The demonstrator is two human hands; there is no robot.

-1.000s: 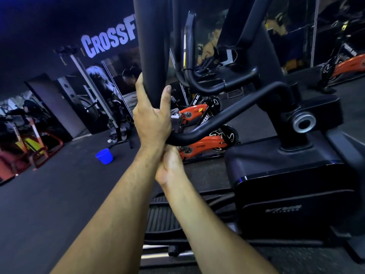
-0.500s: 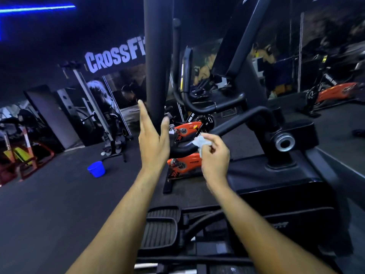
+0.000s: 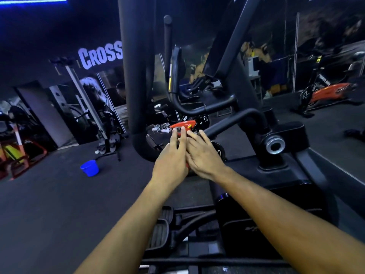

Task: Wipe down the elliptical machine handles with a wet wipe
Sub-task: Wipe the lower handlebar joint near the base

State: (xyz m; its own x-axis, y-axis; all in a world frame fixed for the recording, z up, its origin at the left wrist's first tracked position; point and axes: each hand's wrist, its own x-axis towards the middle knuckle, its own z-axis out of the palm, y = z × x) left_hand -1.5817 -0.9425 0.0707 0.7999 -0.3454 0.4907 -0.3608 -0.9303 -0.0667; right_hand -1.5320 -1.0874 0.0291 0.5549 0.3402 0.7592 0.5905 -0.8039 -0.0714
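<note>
pressing both hands (image 3: pixel 185 155) together, fingers straight, wipe hidden; upright elliptical handle (image 3: pixel 138 76) stands just left, nearer left hand (image 3: pixel 170 162).

Two hands up front, left hand (image 3: pixel 171 163) and right hand (image 3: pixel 205 157), palms together. One elliptical (image 3: pixel 276 143). One blue bucket (image 3: pixel 89 168) on the floor. Two orange bikes: one (image 3: pixel 182 124) behind the hands, one (image 3: pixel 327 92) far right.

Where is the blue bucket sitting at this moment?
In the head view the blue bucket stands on the dark gym floor, left of the left hand and of the thick black elliptical handle.
</note>
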